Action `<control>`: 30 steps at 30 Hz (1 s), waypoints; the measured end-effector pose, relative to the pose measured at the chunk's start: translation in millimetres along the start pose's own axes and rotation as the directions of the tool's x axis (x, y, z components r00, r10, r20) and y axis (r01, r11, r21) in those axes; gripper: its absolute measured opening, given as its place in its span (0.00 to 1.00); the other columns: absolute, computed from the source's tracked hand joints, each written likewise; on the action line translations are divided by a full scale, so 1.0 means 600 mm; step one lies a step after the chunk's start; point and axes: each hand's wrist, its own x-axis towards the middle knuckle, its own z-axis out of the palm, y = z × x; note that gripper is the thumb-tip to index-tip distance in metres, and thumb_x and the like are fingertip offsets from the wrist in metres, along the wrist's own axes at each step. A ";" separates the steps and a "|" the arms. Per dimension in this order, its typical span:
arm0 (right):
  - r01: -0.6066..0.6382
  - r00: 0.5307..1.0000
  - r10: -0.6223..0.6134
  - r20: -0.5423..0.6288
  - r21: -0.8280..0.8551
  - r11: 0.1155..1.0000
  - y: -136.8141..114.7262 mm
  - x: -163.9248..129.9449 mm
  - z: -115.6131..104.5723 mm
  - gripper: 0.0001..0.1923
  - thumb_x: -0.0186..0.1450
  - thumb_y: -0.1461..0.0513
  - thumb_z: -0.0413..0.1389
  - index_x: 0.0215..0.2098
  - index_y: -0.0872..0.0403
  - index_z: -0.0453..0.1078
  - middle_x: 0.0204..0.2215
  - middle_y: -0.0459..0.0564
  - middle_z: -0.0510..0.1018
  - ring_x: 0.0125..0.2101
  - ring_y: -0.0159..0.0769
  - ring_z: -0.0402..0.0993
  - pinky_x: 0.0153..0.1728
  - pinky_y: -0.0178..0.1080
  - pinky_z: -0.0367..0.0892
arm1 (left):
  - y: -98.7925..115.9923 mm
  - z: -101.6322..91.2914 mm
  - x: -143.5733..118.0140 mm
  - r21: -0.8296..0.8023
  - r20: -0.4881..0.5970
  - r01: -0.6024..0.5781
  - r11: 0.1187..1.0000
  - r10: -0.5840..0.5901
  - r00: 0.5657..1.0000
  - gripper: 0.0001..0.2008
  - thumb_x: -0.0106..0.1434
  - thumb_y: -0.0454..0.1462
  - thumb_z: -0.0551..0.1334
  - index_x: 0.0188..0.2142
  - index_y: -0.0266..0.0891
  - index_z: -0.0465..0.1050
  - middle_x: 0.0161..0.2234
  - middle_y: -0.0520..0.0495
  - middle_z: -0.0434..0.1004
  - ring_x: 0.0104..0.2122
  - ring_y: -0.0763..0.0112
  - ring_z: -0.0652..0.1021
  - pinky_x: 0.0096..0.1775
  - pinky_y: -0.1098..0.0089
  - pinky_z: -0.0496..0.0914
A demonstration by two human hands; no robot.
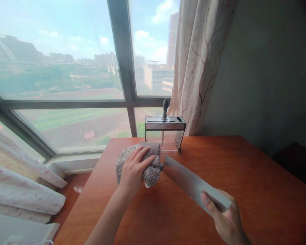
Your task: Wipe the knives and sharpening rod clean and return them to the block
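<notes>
The left hand (134, 170) presses a grey fluffy cloth (145, 163) to the tip of a broad cleaver blade (193, 185), which slants low over the wooden table (257, 190); the right hand (225, 217) is wrapped around the handle end. Best to wipe along the flat, away from the edge, fingers behind the cloth, near the knife block (165, 131).

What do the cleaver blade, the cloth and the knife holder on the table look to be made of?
Cleaver blade: looks like steel, with a flat grey, dull sheen.
Cloth: fluffy mottled grey pile, probably microfibre or terry.
Knife holder: brushed metal top with slots, over clear walls, acrylic or glass; cannot tell which.
Table: reddish wood grain, glossy; veneer or solid is unclear.
</notes>
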 end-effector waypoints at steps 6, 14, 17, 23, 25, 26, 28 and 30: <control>0.091 0.995 -0.090 0.033 -0.062 0.994 0.000 -0.002 0.003 0.20 0.65 0.55 0.53 0.17 0.54 0.66 0.15 0.44 0.67 0.17 0.32 0.66 0.21 0.32 0.64 | 0.037 0.006 0.002 -0.055 0.022 -0.081 0.995 0.082 0.996 0.22 0.57 0.31 0.61 0.50 0.50 0.74 0.61 0.47 0.64 0.61 0.52 0.60 0.61 0.50 0.53; 0.153 0.987 -0.146 0.067 -0.113 0.982 -0.002 -0.007 0.002 0.20 0.66 0.57 0.52 0.18 0.53 0.68 0.18 0.47 0.71 0.20 0.34 0.70 0.24 0.33 0.66 | -0.004 -0.001 0.008 0.048 0.021 0.032 0.998 -0.033 0.999 0.22 0.58 0.31 0.60 0.51 0.51 0.73 0.60 0.46 0.64 0.60 0.52 0.62 0.59 0.51 0.56; 0.166 0.985 -0.157 0.077 -0.121 0.979 0.000 -0.006 0.004 0.18 0.66 0.57 0.52 0.20 0.53 0.71 0.21 0.48 0.75 0.24 0.36 0.74 0.27 0.34 0.67 | -0.001 0.000 0.007 0.061 0.033 0.001 0.998 -0.003 0.999 0.20 0.57 0.32 0.61 0.49 0.49 0.73 0.60 0.44 0.65 0.60 0.51 0.62 0.60 0.48 0.53; 0.107 0.994 -0.107 0.017 -0.057 0.993 0.008 -0.007 0.007 0.19 0.64 0.56 0.54 0.18 0.54 0.69 0.17 0.46 0.72 0.19 0.34 0.71 0.23 0.33 0.66 | 0.026 0.010 0.003 -0.070 0.074 -0.116 0.991 0.121 0.990 0.20 0.56 0.32 0.60 0.49 0.46 0.73 0.57 0.45 0.69 0.60 0.53 0.63 0.62 0.49 0.47; 0.025 1.000 -0.025 -0.016 -0.009 1.000 0.014 -0.008 0.008 0.19 0.63 0.54 0.55 0.17 0.54 0.67 0.15 0.45 0.69 0.16 0.33 0.68 0.19 0.33 0.64 | 0.029 0.014 0.002 -0.128 0.046 -0.122 0.984 0.129 0.991 0.19 0.57 0.33 0.60 0.49 0.45 0.72 0.55 0.45 0.72 0.59 0.55 0.64 0.63 0.50 0.46; -0.022 0.999 0.023 -0.030 0.022 1.000 0.017 -0.008 0.008 0.20 0.62 0.53 0.56 0.16 0.53 0.67 0.14 0.45 0.69 0.15 0.34 0.67 0.17 0.33 0.63 | 0.030 0.015 0.002 -0.158 0.029 -0.117 0.981 0.123 0.992 0.18 0.58 0.33 0.59 0.49 0.44 0.72 0.54 0.46 0.73 0.59 0.56 0.65 0.63 0.51 0.46; -0.106 0.993 0.110 -0.042 0.094 0.990 0.024 -0.009 0.007 0.21 0.61 0.52 0.57 0.15 0.53 0.66 0.13 0.46 0.69 0.15 0.35 0.67 0.16 0.34 0.63 | 0.031 0.015 0.002 -0.219 -0.004 -0.103 0.970 0.104 0.995 0.17 0.59 0.34 0.60 0.49 0.44 0.71 0.51 0.46 0.75 0.58 0.57 0.66 0.63 0.52 0.47; -0.168 0.984 0.175 -0.027 0.171 0.971 0.026 -0.009 0.007 0.21 0.59 0.51 0.58 0.14 0.53 0.67 0.13 0.47 0.69 0.15 0.37 0.68 0.15 0.34 0.64 | 0.031 0.011 0.001 -0.278 -0.017 -0.085 0.957 0.083 0.996 0.17 0.58 0.35 0.61 0.48 0.43 0.71 0.50 0.46 0.76 0.57 0.58 0.67 0.63 0.53 0.48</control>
